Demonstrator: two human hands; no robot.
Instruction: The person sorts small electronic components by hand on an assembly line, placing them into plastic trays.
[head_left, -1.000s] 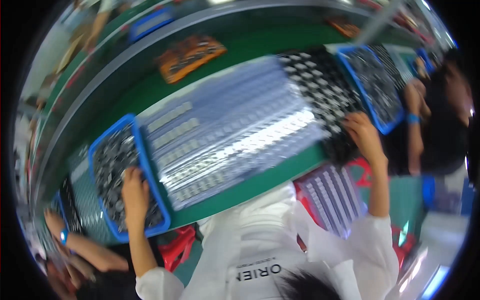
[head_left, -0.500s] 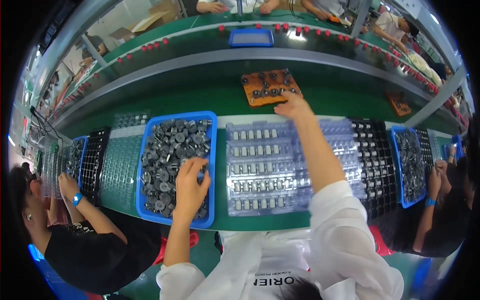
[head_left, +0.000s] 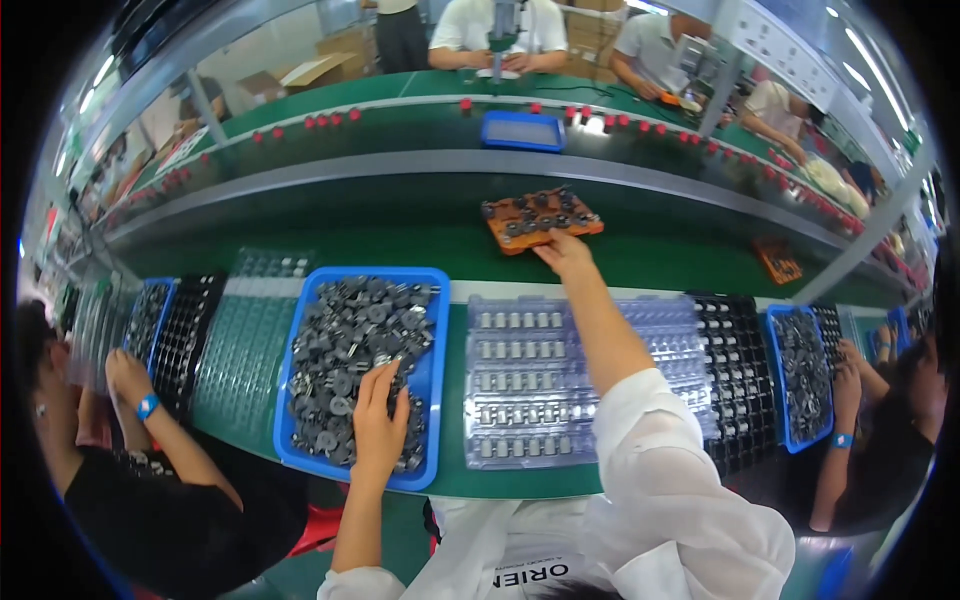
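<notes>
The left hand (head_left: pixel 378 425) lies palm down in the blue bin (head_left: pixel 437 330), fingers (head_left: pixel 372 385) spread flat over the loose grey parts (head_left: pixel 345 345); nothing is pinched between them. The right hand (head_left: pixel 566 252) reaches across the worktop (head_left: pixel 520 485) to the near edge of the orange board (head_left: pixel 540 218) on the green belt (head_left: pixel 400 250). Its fingertips touch that edge; whether they are closed around it cannot be told from this view.

Handling, as judged:
- Grey parts: small, rigid, probably light. They lie heaped at random and will shift under pressure. Pick one at a time by its rim, between thumb and forefinger.
- Orange board: flat, stiff, carrying dark parts on top. Keep it level; take it by the near edge or both short sides, clear of the parts.
- Clear tray (head_left: pixel 530 385): thin moulded plastic, likely flexible. It lies between the bin and the black tray (head_left: pixel 735 375), touching or nearly touching both. Support it from below if lifted.

Edges and room:
- The bin walls stand above the heap; lift the hand clear before moving sideways.
- A raised strip separates worktop from belt.
- Neighbouring workers' hands occupy the stations left and right, so side room is limited. The open belt around the board is the freest space.
</notes>
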